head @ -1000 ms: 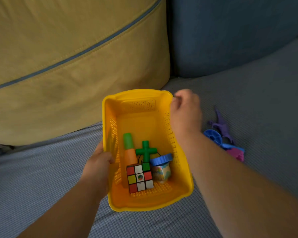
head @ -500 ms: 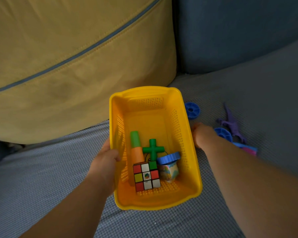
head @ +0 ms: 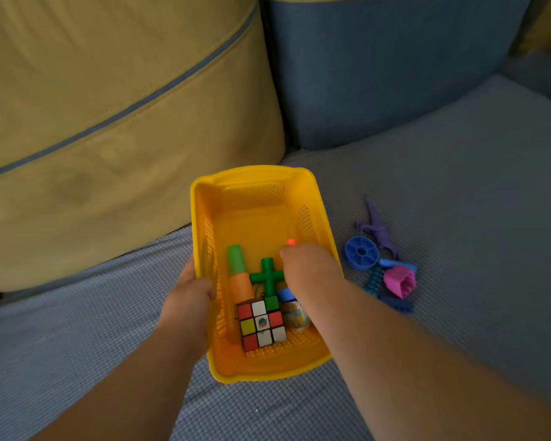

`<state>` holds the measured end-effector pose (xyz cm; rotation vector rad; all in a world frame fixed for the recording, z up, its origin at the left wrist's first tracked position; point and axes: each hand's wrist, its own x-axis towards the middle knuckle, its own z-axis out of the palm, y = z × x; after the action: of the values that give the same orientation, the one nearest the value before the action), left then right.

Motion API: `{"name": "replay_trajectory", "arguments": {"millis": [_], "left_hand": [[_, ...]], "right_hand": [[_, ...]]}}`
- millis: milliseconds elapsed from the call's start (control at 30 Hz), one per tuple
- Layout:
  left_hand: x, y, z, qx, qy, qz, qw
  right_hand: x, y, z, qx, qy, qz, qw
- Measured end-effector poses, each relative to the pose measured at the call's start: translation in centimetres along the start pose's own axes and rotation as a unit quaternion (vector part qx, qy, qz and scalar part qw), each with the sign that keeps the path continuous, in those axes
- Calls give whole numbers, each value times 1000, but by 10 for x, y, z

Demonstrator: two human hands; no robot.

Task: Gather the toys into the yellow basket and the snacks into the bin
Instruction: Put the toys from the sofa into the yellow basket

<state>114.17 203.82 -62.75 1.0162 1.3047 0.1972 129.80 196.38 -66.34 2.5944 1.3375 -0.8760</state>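
The yellow basket (head: 255, 183) lies on the grey sofa seat. My left hand (head: 190, 302) grips its left rim. Inside lie a colour cube (head: 261, 324), an orange and green carrot toy (head: 239, 275), a green cross piece (head: 268, 276) and a small blue-lidded cup (head: 295, 313), partly under my right arm. My right hand (head: 309, 265) reaches into the basket with fingers curled, and a small red piece (head: 291, 241) shows at its fingertips. On the seat to the right of the basket lie a blue wheel (head: 361, 253), a purple dinosaur (head: 377, 229) and a pink mould (head: 400, 281).
A tan cushion (head: 109, 106) and a blue cushion (head: 379, 68) stand behind the basket. More small blue pieces (head: 398, 303) lie by the pink mould. No bin or snacks are in view.
My right hand left the basket's far right corner, dropped to the seat beside the basket, then came over the rim into the basket with a small red piece. The left hand kept its grip.
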Motion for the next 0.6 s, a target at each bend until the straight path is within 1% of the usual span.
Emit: {"name": "replay_trajectory", "arguments": {"millis": [33,67,100,133,167,200,233,267,300,333,367,400,500,533,600], "left_hand": [[0,-1,0,2,-3,2,1000],[0,-2,1,5,-6,3,1000],[0,-3,1,7,-5,4,1000],[0,-4,1,7,-2,7,1000],[1,-5,1,10,-1,9,1000],[2,-6,1,12,1,8,1000],[2,-6,2,12,-2,6,1000],[2,-6,3,7,-4,4,1000],[2,-6,3,4,-8,5,1000],[3,-6,4,4,-10,4,1000],[3,-7,4,5,-12,2,1000],[4,-7,5,5,-13,1,1000],[8,-8,6,6,-14,1,1000],[10,-9,6,5,-12,0,1000],[13,-10,6,1,-17,-2,1000]], "right_hand": [[-1,-2,2,-8,-28,16,999],[-2,-4,4,-14,-35,22,999],[-4,-5,6,-21,-25,20,999],[-7,-4,7,-21,4,9,1000],[-9,0,8,0,60,-10,998],[-13,5,8,40,137,-27,989],[-16,11,5,90,227,-32,969],[-17,20,1,144,316,-26,937],[-16,31,-4,191,385,-4,903],[-11,46,-6,224,427,31,876],[-4,63,-6,247,437,77,861],[3,81,-1,258,418,126,862],[18,123,22,232,292,247,895],[20,128,29,220,247,273,903],[21,133,37,194,174,295,919]]}}
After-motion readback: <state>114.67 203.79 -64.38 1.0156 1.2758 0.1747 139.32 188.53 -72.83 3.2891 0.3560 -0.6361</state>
